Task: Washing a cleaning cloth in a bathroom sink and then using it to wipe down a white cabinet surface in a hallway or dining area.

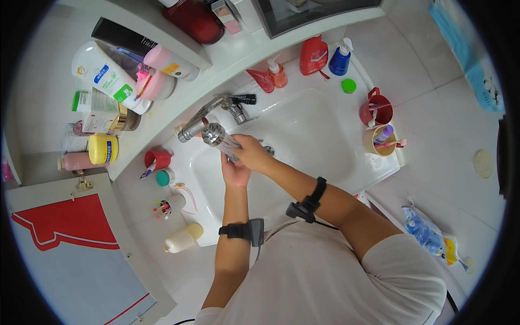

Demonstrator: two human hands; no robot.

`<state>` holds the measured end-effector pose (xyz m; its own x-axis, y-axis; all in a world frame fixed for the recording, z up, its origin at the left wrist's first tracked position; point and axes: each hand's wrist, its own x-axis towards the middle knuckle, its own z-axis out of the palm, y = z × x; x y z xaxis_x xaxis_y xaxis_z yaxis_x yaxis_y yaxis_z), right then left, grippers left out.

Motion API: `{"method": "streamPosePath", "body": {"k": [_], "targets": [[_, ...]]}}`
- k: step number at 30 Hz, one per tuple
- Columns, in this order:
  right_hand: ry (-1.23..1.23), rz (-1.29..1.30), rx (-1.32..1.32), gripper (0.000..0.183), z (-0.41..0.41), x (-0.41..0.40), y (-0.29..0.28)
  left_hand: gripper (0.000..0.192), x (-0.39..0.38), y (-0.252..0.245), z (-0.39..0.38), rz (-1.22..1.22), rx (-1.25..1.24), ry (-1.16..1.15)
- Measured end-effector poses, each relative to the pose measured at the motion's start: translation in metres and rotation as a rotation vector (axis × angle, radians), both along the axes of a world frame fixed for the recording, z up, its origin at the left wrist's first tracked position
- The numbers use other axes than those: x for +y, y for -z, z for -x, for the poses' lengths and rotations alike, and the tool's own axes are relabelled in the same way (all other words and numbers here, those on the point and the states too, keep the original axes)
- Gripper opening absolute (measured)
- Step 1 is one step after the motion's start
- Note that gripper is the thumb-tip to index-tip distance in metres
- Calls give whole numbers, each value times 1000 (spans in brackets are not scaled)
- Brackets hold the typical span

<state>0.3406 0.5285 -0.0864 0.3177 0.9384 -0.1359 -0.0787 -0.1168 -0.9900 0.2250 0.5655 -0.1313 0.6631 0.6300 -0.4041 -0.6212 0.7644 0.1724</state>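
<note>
Water runs from the chrome faucet (213,134) onto both hands over the white washbasin (308,138). My left hand (236,174) is below the stream, palm turned up and a finger raised at its left side. From the right, my right hand (252,153) reaches into the water and meets the left; the stream and the overlap hide some of its fingers. No object shows in either hand. Behind the spout is the chrome faucet body (239,113). The metal drain (268,150) shows just past my right hand.
Red bottle (314,56), blue pump bottle (340,60) and green lid (348,86) line the basin's back. Red cup (378,109) and beige toothbrush cup (380,142) stand right. At left are a red cup (157,159), a teal-lidded jar (165,177) and an overhanging shelf (162,109).
</note>
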Motion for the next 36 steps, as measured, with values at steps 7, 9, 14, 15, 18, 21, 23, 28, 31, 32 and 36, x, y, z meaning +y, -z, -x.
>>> {"method": "streamPosePath", "body": {"k": [7, 9, 14, 15, 18, 21, 23, 28, 31, 32, 36], "targets": [[131, 17, 799, 24, -62, -78, -4, 27, 31, 35, -2, 364, -33, -252], [156, 38, 850, 24, -82, -98, -3, 26, 28, 36, -3, 245, -27, -209], [272, 48, 866, 25, -99, -118, 22, 24, 11, 10, -35, -50, 254, -100], [306, 51, 871, 26, -98, -119, 24, 24, 11, 8, -37, -115, 361, -55], [348, 93, 882, 30, -80, -109, 28, 31, 10, -3, -35, -691, 657, 126], [306, 43, 1034, 36, -51, -78, 33, 48, 0, -34, -44, -1106, 948, 246], [207, -26, 1209, 47, -28, -50, 19, 54, -9, -30, -39, -1246, 949, 319], [-21, -106, 1156, 70, -15, -28, 14, 62, -16, -53, -35, -1192, 903, 303], [-188, -124, 1142, 79, -22, -35, 7, 47, -1, -36, -21, -1379, 940, 274], [-192, -118, 1141, 79, -20, -37, 7, 47, 2, -31, -18, -1373, 941, 270], [-38, 4, 1192, 76, -23, -53, 7, 23, 4, -28, -41, -1679, 1292, 55]]}}
